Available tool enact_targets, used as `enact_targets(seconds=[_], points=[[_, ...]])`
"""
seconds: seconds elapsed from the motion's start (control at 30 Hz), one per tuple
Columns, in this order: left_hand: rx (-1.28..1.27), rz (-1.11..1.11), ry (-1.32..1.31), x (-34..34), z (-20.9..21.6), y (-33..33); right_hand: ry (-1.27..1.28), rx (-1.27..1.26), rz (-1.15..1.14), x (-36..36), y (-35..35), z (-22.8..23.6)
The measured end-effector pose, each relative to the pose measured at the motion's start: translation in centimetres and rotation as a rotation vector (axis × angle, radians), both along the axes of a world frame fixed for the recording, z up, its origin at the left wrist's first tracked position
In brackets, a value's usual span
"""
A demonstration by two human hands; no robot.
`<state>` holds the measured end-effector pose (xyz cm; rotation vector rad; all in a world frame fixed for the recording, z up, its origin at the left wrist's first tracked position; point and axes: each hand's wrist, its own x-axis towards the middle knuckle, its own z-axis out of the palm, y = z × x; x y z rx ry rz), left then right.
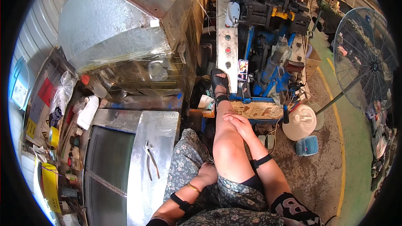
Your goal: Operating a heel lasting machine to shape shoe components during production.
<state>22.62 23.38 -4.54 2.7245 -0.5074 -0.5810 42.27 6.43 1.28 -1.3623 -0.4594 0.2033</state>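
Bare skin is showing where the right hand [238, 122] is resting, fingers loosely spread and flat over the raised knee, gripping nothing. The left hand [206, 171] is lying low in the lap on the grey floral cloth of the dress [188, 159], mostly tucked behind the thigh, so I cannot tell how far it is curled, though no object is showing in it. A gold bangle [193, 188] is sitting on that wrist. The raised leg is stretching forward, its black strapped sandal [219, 84] propped against the blue machine frame [251, 46], close beside a small lit phone screen [242, 69].

Nearest the left hand, a pair of steel pliers [150, 158] is lying on the shiny sheet-metal surface [159, 129], well apart from both hands and untouched.

Risk, as I judge it: the foot is resting near the machine's moving parts and control buttons [227, 51], so a slip could bring a toe or strap into them. Loose cables on the floor by the white plastic jug [299, 122] could catch a heel on standing. The pliers are lying near the surface's edge and a bump could knock them off.
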Motion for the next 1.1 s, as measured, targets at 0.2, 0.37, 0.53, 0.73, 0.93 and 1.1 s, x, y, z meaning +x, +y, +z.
enact_targets(seconds=[0.2, 0.37, 0.53, 0.73, 0.93, 1.1], points=[[-0.050, 0.037, 0.003, 1.2, 1.0, -0.1, 0.007, 0.001, 0.015, 0.9, -0.1, 0.2], [-0.039, 0.025, 0.084, 3.3, 2.4, -0.3, 0.036, 0.032, 0.020, 1.9, -0.5, 0.9], [-0.033, 0.200, 0.198, 5.3, 0.3, 0.2, 0.096, 0.033, 0.085, 3.2, -0.2, 1.3], [0.038, 0.199, 0.217, 5.7, 1.7, -0.7, 0.112, 0.115, 0.068, 2.7, -0.5, 0.6], [0.005, 0.164, 0.113, 5.4, 2.3, -0.6, 0.107, 0.090, 0.046, 3.1, -0.7, 0.7], [-0.059, 0.257, 0.122, 5.1, -2.1, 0.7, 0.140, 0.079, 0.083, 3.0, 0.1, 1.3]])
